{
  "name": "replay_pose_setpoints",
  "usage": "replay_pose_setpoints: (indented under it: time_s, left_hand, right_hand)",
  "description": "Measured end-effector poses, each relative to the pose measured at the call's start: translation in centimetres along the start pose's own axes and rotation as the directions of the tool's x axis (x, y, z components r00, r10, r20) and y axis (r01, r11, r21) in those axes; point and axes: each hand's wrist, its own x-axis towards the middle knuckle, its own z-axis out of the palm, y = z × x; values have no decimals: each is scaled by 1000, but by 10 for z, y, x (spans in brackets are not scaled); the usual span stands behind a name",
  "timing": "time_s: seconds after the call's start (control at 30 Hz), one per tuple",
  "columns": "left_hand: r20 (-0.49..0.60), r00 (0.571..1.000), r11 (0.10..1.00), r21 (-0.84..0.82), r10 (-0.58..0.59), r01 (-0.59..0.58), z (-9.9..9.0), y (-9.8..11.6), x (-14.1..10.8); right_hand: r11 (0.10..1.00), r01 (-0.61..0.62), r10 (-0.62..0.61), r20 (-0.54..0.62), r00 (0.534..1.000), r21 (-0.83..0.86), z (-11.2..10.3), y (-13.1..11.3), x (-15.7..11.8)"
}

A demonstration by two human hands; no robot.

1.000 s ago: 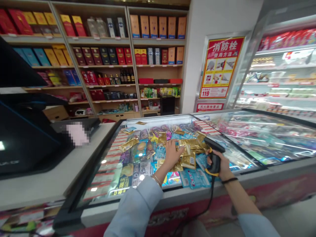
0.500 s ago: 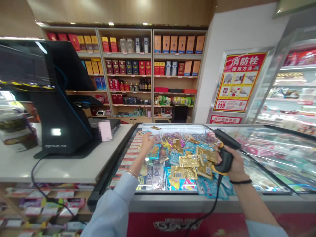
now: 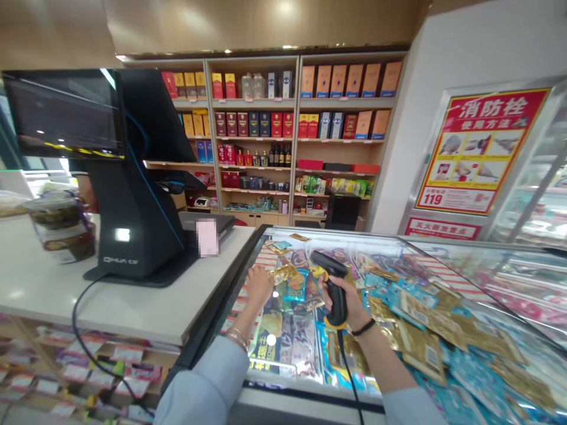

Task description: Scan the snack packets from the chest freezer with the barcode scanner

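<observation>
My left hand (image 3: 259, 284) is at the left side of the glass-topped chest freezer (image 3: 305, 392), pinching a gold foil packet (image 3: 283, 273). My right hand (image 3: 344, 304) is shut around a black handheld barcode scanner (image 3: 335, 286) with a yellow collar. Its black cable (image 3: 344, 366) hangs down past the freezer's front rim. The scanner's head is above a heap of blue, gold and printed snack packets (image 3: 301, 330). More gold and blue packets (image 3: 425, 330) spread toward the lower right, close to the camera.
To the left, a black checkout terminal (image 3: 133, 177) stands on a white counter (image 3: 88, 295) with jars (image 3: 62, 227) beside it. Wooden shelves of boxed liquor (image 3: 266, 118) fill the back. A red-and-yellow fire hydrant poster (image 3: 478, 150) hangs at right.
My view has swung left. The scanner and right hand have moved left over the packets, and the left hand now pinches a gold packet.
</observation>
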Motion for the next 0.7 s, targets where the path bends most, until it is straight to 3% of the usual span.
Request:
replay_pose_setpoints:
  time_s: [0.13, 0.37, 0.53, 0.63, 0.7]
  left_hand:
    - [50, 998, 999, 26, -28, 27, 4, -4, 1]
    - [103, 987, 989, -76, -123, 131, 7, -12, 7]
    - [131, 988, 976, -195, -76, 101, 2, -11, 9]
    - [205, 974, 944, -294, -93, 152, 1, -11, 11]
    - [212, 972, 951, -265, -106, 162, 1, -12, 11]
  right_hand:
    - [999, -19, 19, 6, 1000, -28, 3, 11, -2]
    - [999, -19, 19, -14, 1000, -41, 8, 31, -3]
    - [998, 8, -7, 9, 1000, -60, 14, 31, -6]
    - [998, -3, 4, 9, 1000, -56, 15, 29, -8]
    - [999, -10, 11, 13, 1000, -52, 15, 29, -9]
